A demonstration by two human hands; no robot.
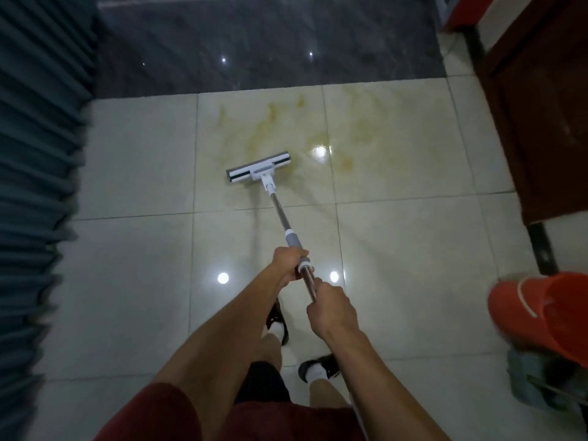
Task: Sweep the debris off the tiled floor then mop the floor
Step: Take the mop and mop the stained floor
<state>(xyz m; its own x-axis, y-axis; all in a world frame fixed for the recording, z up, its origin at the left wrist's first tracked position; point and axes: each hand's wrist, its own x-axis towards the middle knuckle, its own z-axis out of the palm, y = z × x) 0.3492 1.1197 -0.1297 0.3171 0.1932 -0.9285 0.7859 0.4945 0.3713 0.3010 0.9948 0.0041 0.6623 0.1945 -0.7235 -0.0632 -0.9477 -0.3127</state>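
Mop (pixel 280 214) is lying out ahead of the person on the pale tiled floor (pixel 413 249), its flat grey-and-white head (pixel 258 167) sitting on a tile streaked with yellowish stains (pixel 280 122), short of the edge where the pale tiles are meeting a dark glossy strip (pixel 270 43). The left hand (pixel 288 264) is wrapping around the grey sleeve of the pole, fingers curled tight, and the right hand (pixel 329 308) is gripping the metal pole just behind it, nearer the body. Both feet in dark shoes (pixel 318 367) are standing on the tiles below the hands. Open floor is stretching to either side of the mop head. A pleated blue-grey curtain (pixel 38 186) is bordering the left side; dark wooden furniture (pixel 541 106) is closing in the right. An orange bucket (pixel 541 313) is sitting at the right edge, above what may be a grey cloth (pixel 534 377), though blur is making that unclear.
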